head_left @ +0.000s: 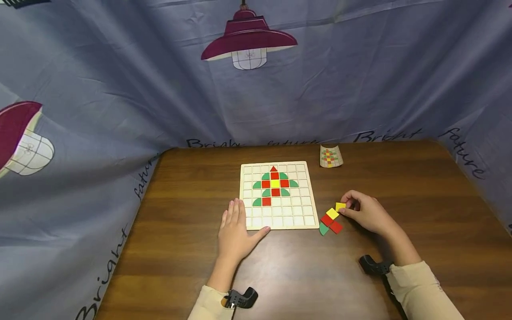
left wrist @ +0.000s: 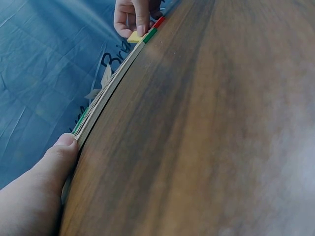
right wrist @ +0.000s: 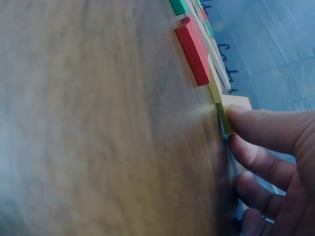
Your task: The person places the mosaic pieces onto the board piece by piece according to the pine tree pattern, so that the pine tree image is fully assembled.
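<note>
A pale gridded wooden board lies on the table, with red, green and yellow tiles set in a tree shape. My left hand rests at its lower left corner, fingers straight along the left edge and thumb at the near edge. To the right of the board, my right hand pinches a yellow square tile between thumb and fingers. Beside that tile lie another yellow square, two red squares and a green quarter-round tile. In the right wrist view the thumb presses on the pinched tile.
A small curled pattern card showing a similar tree stands behind the board, to the right. The brown wooden table meets a blue-grey printed curtain at the back and sides. Black cameras sit on both wrists.
</note>
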`<action>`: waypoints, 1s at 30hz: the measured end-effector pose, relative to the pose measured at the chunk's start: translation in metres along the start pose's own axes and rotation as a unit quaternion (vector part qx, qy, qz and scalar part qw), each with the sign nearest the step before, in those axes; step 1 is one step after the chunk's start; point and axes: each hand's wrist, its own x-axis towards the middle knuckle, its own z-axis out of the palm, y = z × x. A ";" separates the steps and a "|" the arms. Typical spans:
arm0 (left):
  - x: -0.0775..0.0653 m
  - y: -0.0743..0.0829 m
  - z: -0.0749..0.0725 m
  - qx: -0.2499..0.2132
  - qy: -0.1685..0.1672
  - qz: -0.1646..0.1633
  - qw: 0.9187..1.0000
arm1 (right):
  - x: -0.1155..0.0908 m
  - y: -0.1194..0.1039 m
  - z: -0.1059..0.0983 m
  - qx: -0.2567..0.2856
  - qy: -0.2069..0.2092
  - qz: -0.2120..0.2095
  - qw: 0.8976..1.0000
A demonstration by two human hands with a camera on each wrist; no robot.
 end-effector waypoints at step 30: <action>-0.001 -0.001 -0.001 -0.004 -0.005 -0.002 1.000 | 0.043 -0.095 0.052 0.077 -0.012 -0.044 0.996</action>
